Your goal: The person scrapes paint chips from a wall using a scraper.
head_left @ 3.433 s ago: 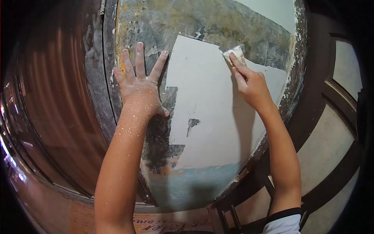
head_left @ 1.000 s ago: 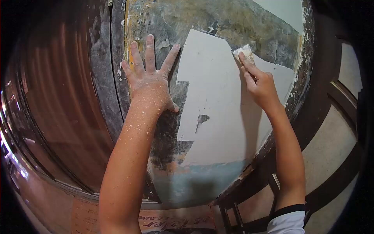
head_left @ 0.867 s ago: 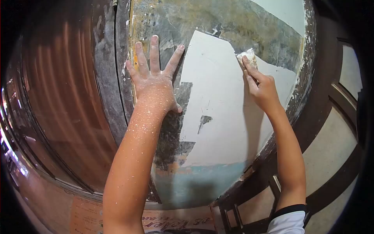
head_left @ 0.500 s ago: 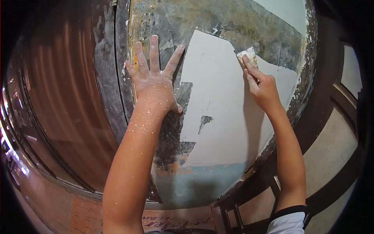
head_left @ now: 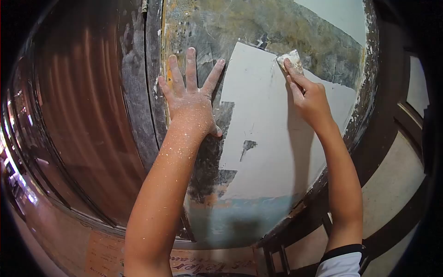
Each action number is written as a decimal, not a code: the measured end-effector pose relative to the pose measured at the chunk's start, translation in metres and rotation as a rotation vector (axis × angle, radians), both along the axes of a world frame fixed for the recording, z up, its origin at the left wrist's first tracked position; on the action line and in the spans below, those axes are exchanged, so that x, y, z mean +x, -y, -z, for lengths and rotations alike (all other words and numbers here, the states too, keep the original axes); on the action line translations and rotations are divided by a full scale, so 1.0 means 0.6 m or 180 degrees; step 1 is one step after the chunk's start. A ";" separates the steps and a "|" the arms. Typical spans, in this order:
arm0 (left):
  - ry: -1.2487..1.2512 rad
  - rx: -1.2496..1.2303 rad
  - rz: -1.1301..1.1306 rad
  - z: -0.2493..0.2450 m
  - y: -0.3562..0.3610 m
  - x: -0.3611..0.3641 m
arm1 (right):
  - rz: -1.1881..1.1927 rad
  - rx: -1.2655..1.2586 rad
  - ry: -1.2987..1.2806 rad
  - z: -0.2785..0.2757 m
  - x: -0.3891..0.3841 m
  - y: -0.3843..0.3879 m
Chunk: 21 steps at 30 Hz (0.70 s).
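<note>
My left hand lies flat with fingers spread on the dark, stripped part of the panel, left of the white layer. White dust and specks cover that hand and forearm. My right hand grips a scraper, its blade whitish and crusted, index finger pressed along it. The blade rests against the upper edge of the white layer; its handle is mostly hidden in my hand. Lower in the white layer, a small dark patch shows through.
To the left stands a reddish-brown glazed panel beside a dark worn frame. A chipped dark edge borders the panel on the right, with dark-framed pale panels beyond. Printed cardboard lies below.
The scraper has moved slightly up and left along the white layer's top edge. My left hand keeps its place on the panel; the whole view has shifted a little.
</note>
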<state>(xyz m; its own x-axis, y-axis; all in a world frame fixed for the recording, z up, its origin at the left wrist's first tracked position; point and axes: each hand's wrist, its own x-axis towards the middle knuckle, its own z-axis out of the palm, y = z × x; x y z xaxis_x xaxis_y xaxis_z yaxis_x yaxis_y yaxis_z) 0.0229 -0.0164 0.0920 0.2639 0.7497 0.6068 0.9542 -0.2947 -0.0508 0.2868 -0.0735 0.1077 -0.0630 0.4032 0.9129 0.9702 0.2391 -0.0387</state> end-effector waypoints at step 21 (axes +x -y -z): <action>0.0086 0.0153 0.0136 0.007 -0.008 -0.001 | 0.0151 -0.0317 -0.0007 0.030 0.038 0.029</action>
